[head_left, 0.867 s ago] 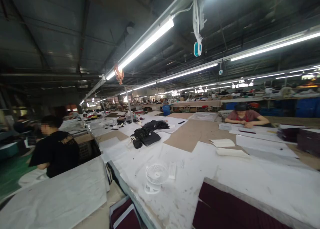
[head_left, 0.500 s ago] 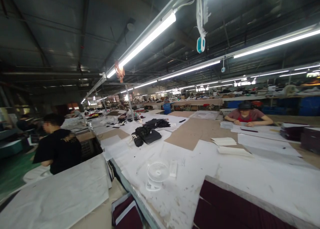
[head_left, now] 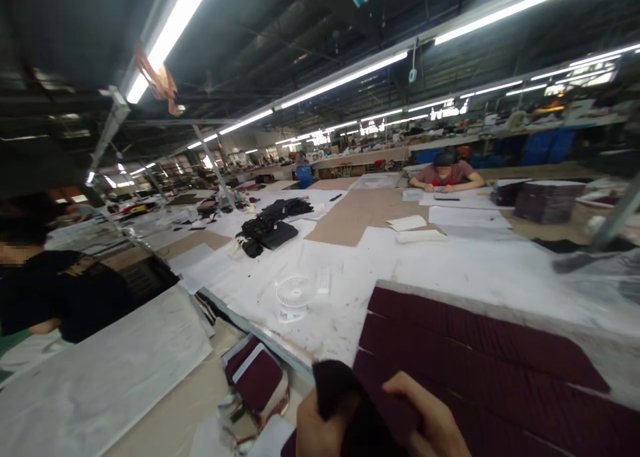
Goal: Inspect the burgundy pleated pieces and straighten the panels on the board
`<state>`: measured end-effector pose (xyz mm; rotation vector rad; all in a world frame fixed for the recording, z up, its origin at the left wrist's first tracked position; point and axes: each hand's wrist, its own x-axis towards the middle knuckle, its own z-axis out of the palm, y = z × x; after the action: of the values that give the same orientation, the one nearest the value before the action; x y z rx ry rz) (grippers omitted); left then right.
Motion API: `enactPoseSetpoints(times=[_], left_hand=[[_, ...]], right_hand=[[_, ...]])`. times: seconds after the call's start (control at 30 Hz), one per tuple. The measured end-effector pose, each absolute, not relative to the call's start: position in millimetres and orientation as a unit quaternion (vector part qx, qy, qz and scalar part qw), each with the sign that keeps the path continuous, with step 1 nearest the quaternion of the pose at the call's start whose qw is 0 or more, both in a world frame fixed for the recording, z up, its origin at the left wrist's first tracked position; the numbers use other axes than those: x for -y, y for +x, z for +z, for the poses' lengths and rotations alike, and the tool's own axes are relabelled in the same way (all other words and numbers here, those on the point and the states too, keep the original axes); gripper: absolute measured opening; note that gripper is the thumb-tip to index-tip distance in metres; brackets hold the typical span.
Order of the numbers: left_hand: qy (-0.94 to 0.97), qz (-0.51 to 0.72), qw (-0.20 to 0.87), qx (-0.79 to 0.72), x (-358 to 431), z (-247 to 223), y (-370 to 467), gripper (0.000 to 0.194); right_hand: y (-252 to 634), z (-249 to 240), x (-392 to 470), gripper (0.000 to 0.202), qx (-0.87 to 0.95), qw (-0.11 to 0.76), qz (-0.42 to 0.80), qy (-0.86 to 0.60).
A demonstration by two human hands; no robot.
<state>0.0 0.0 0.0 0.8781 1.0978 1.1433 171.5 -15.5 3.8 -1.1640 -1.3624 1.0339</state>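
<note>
At the bottom centre, my left hand [head_left: 320, 425] is closed on a dark cloth piece [head_left: 345, 390] that stands up from its grip. My right hand [head_left: 427, 414] is just right of that cloth, its index finger stretched out and apart from the others; its lower part is blurred and cut off by the frame. Beneath and behind it, rows of maroon fabric panels [head_left: 465, 337] lie on a grey sheet on the white-covered table [head_left: 345, 310]. Left of my left hand is a small stack of maroon pieces [head_left: 257, 377] with light strips.
A white fan [head_left: 295, 290] stands beyond my hands. Farther back lie black garments [head_left: 273, 227] and brown paper [head_left: 350, 217]. One person [head_left: 447, 174] leans on the table at the back right; another in black [head_left: 75, 290] is at the left. A pale-topped table [head_left: 125, 364] fills the lower left.
Both hands have come into view, the left with the dark cloth. The view has tilted down and turned right, showing more of the maroon panels.
</note>
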Motion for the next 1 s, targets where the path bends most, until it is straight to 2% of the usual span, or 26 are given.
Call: enactPoseSetpoints(times=[0.1, 0.2, 0.43, 0.63, 0.7, 0.83, 1.0], left_hand=[[0.288, 0.481, 0.710, -0.426, -0.8, 5.0, 6.6, 0.039], [0.221, 0.487, 0.753, -0.384, 5.3, 11.8, 11.3, 0.034], [0.221, 0.467, 0.788, -0.335, 15.3, 24.4, 15.4, 0.044], [0.169, 0.450, 0.811, -0.334, 11.7, 22.7, 19.9, 0.045], [0.150, 0.456, 0.812, -0.332, 10.5, 24.4, 19.8, 0.047], [0.139, 0.468, 0.811, -0.322, 10.9, 29.5, 15.1, 0.053], [0.161, 0.463, 0.813, -0.315, 14.7, 31.9, 7.8, 0.052]], right_hand=[[175.6, -0.5, 16.3, 0.022, 0.481, 0.509, 0.521, -0.488], [177.1, -4.0, 17.2, 0.036, 0.433, 0.514, 0.577, -0.465], [176.2, -9.0, 16.1, 0.052, 0.420, 0.545, 0.528, -0.498], [174.6, -12.8, 18.3, 0.087, 0.394, 0.583, 0.514, -0.490], [177.8, -13.4, 20.1, 0.080, 0.405, 0.587, 0.533, -0.456], [188.2, -12.5, 21.6, 0.043, 0.449, 0.557, 0.534, -0.451], [192.2, -3.7, 17.9, 0.048, 0.464, 0.553, 0.500, -0.479]])
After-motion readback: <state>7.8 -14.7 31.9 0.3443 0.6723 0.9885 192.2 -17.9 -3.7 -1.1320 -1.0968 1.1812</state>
